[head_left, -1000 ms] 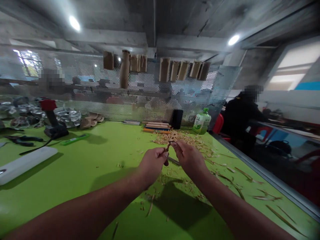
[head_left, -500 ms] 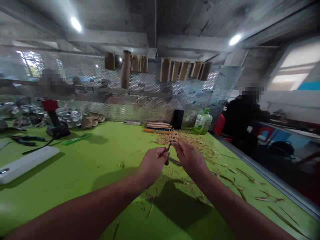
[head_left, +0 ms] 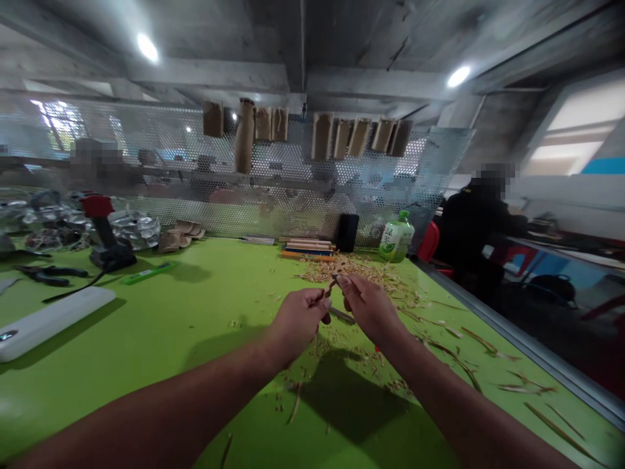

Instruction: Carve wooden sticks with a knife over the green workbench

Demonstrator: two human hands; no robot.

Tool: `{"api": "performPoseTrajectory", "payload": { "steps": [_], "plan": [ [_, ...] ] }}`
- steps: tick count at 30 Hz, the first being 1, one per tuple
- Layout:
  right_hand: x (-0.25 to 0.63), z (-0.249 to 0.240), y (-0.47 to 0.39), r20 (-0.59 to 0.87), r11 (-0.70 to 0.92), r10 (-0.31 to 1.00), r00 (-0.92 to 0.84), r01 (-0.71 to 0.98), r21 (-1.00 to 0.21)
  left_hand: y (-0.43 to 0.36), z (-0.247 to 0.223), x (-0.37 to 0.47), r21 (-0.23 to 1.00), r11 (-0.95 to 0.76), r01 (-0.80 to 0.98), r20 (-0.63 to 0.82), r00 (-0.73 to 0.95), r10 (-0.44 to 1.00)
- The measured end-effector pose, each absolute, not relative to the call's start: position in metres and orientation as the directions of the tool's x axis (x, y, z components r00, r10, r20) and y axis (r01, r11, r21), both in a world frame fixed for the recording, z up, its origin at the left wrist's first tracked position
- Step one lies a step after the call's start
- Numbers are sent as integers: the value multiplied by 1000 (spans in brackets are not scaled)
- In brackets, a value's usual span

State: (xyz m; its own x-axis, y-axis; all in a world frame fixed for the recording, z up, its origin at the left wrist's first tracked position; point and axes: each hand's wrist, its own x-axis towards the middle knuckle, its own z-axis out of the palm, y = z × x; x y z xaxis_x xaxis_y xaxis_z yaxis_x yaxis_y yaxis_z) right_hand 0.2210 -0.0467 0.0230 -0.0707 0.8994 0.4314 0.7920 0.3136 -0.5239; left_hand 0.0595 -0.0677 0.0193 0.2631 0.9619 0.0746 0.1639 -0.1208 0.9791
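Note:
Near the middle of the green table, my left hand (head_left: 299, 324) pinches a small brown piece (head_left: 330, 287), thin and dark. The fingertips of my right hand (head_left: 372, 305) are closed on the upper end of the same piece. Below and between the hands, a flat greyish strip or blade (head_left: 341, 316) lies on the table, partly covered. A heap of pale shavings (head_left: 352, 268) spreads behind my hands, with smaller chips beneath them. A bit of something red shows beside my right wrist; its shape is hidden.
On the left are a white bar (head_left: 58, 322), pliers (head_left: 51, 274), a red-and-black power tool (head_left: 103, 228) and a green cutter (head_left: 149, 272). At the back stand a dark phone (head_left: 348, 232) and a green bottle (head_left: 397, 238). Long strips (head_left: 456, 358) lie right. A person (head_left: 476, 228) sits beyond.
My right fingers have shifted slightly and curled more on the small piece. A spot of red now shows beside my right wrist. My left hand is almost unmoved.

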Motion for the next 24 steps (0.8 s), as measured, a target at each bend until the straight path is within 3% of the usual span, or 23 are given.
{"api": "performPoseTrajectory", "payload": {
  "steps": [6,17,24],
  "plan": [
    [227,25,-46,490,416,871,-18,556,-720,-64,21,57,994,-109,-11,109,249,962],
    [223,20,-50,739,621,672,-42,576,-531,-60,19,60,964,-264,-46,267,209,941],
    [227,21,-46,727,601,685,-54,606,-521,-61,23,58,956,-268,-119,288,199,937]
  ]
}}
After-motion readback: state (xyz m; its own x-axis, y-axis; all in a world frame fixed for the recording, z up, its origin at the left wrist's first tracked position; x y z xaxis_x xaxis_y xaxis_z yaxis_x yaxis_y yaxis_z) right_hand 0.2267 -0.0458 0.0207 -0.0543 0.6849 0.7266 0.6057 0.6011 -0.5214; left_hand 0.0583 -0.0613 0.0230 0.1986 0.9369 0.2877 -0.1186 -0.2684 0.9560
